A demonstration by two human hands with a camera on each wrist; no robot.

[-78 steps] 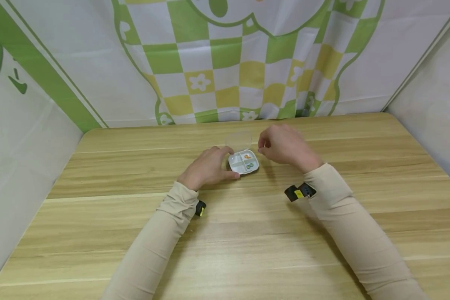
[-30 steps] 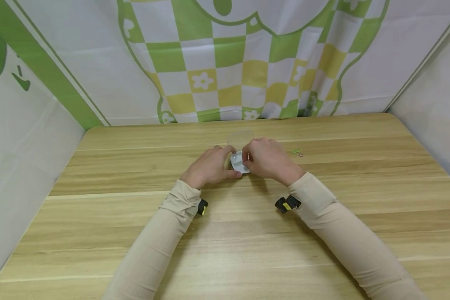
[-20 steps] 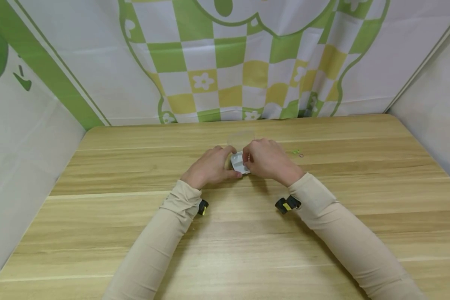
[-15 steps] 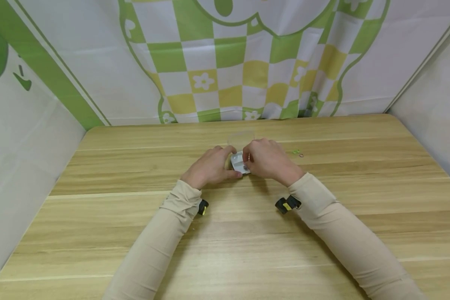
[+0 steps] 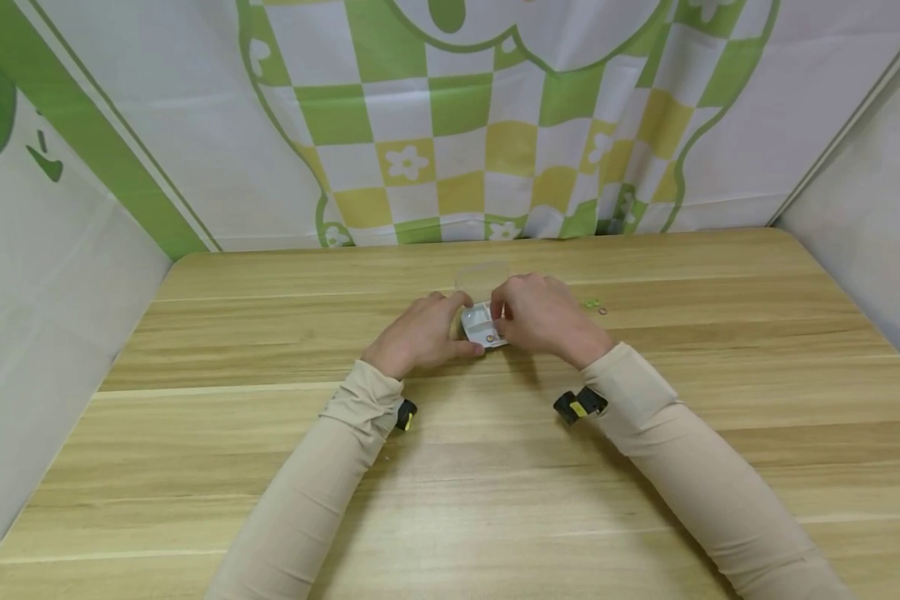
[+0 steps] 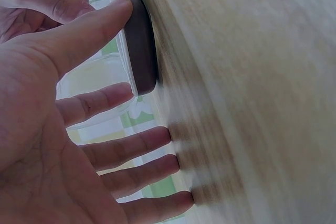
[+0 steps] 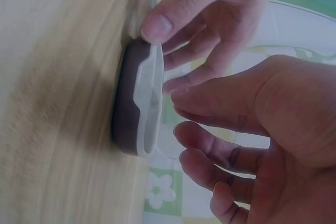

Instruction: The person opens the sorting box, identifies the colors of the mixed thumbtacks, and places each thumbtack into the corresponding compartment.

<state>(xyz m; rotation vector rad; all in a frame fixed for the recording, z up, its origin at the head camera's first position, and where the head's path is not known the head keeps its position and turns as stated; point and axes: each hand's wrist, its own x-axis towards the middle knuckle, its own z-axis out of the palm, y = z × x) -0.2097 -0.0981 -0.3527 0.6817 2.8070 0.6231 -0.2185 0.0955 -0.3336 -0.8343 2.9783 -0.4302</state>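
box | pinched by left hand | under right hand, fingertips apart

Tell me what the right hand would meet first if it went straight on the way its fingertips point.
Most likely the divided case: the right hand points toward its open top. Depth is unclear, so which part comes first I can't tell.

Rm type unclear, wood-look tbl w/ printed check cloth behind, mostly wht side cloths
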